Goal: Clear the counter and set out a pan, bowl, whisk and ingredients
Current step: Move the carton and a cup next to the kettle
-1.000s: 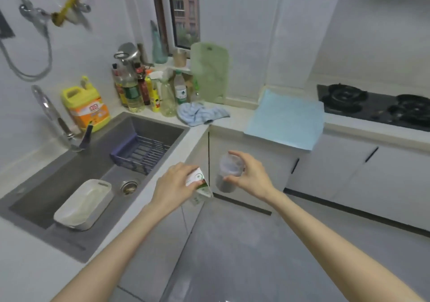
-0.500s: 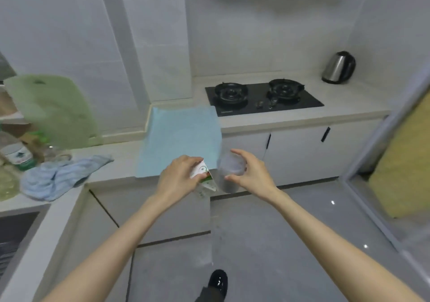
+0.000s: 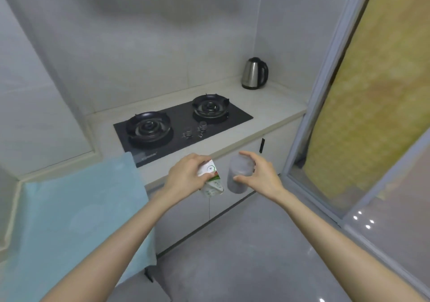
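Your left hand [image 3: 186, 176] is curled over the top of a small white-and-green paper carton [image 3: 213, 182]. Your right hand [image 3: 261, 177] wraps thumb and fingers round a translucent grey plastic tumbler [image 3: 237, 178] with something dark inside. Both items hang over the floor, short of the pale stone counter [image 3: 274, 113] ahead, and that smooth, hard slab is your likely landing place.

To the left of your hands and lower, a soft light-blue cloth [image 3: 76, 208] drapes over the counter edge. Anything you set on the hanging part could slide off.

Just beyond your hands, the black glass hob [image 3: 176, 120] carries ridged burner rings, and a tumbler put there would rock. The rounded steel kettle [image 3: 253, 73] stands far past your right hand, well clear.

The tumbler's slick wall may slip in so light a hold, and I cannot tell whether it has a lid. The carton is tilted and its thin card dents easily, so a squeeze could spill it if it is open.
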